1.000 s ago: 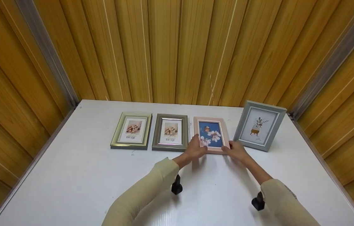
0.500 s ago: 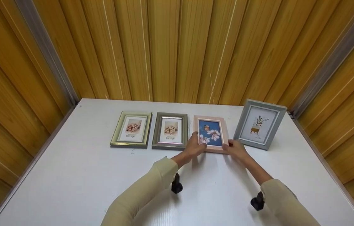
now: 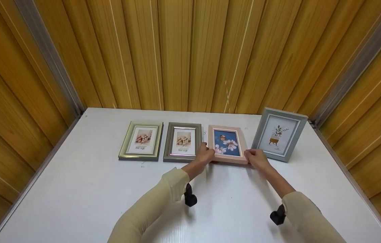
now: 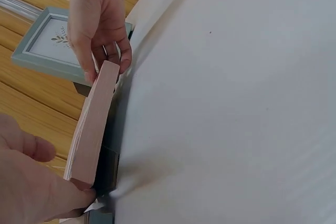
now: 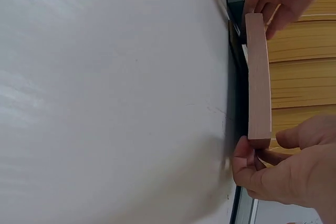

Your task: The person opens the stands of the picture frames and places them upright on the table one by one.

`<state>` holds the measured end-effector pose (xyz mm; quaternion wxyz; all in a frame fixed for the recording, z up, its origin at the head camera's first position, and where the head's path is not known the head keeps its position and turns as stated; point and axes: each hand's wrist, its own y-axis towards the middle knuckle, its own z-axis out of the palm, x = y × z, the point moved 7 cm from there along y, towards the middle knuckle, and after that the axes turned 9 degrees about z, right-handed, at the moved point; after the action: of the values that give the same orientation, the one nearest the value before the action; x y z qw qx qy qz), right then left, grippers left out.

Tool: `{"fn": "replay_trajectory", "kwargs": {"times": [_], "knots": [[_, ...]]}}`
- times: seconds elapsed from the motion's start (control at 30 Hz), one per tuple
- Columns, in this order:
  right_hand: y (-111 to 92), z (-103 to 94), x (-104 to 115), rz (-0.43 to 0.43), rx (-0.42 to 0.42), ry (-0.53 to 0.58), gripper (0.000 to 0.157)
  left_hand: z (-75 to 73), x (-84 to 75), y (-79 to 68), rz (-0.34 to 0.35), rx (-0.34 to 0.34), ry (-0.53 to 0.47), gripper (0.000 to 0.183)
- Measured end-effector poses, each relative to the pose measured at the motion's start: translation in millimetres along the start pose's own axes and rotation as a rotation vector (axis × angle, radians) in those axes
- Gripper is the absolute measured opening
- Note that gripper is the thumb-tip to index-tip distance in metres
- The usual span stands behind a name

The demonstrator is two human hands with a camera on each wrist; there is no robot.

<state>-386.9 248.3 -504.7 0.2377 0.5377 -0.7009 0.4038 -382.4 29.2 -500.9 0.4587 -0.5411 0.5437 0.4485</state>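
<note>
Pink frame [image 3: 228, 143] | 2 o'clock from left hand [image 3: 205, 155], 10 from right hand [image 3: 258, 160] | long axis 12–6 | both touching, fingers curled underneath

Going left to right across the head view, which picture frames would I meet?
Pale gold-green frame, grey-brown frame, pink frame with blossoms on blue, upright grey-green frame with a plant picture.

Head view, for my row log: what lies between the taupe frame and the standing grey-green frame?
The pink frame, with the left hand and right hand at its near corners; the head view shows this.
</note>
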Motion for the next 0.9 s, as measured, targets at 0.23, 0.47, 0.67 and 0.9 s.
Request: {"fn": "replay_trajectory", "kwargs": {"times": [0.23, 0.47, 0.67, 0.9], "knots": [[-0.1, -0.8, -2.5, 0.113, 0.083, 0.097, 0.054, -5.3, -0.5, 1.2, -0.024, -0.024, -0.006, 0.060], [-2.4, 2.3, -4.3, 0.164, 0.109, 0.151, 0.056, -7.5, 2.1, 0.4, -0.035, -0.038, -0.017, 0.058], [-5.1, 3.9, -2.6, 0.177, 0.141, 0.225, 0.057, -7.6, -0.6, 0.1, -0.014, -0.035, -0.052, 0.060], [-6.0, 4.0, 1.4, 0.163, 0.131, 0.264, 0.057, -10.3, -3.1, -0.1, -0.007, -0.026, -0.153, 0.064]]}}
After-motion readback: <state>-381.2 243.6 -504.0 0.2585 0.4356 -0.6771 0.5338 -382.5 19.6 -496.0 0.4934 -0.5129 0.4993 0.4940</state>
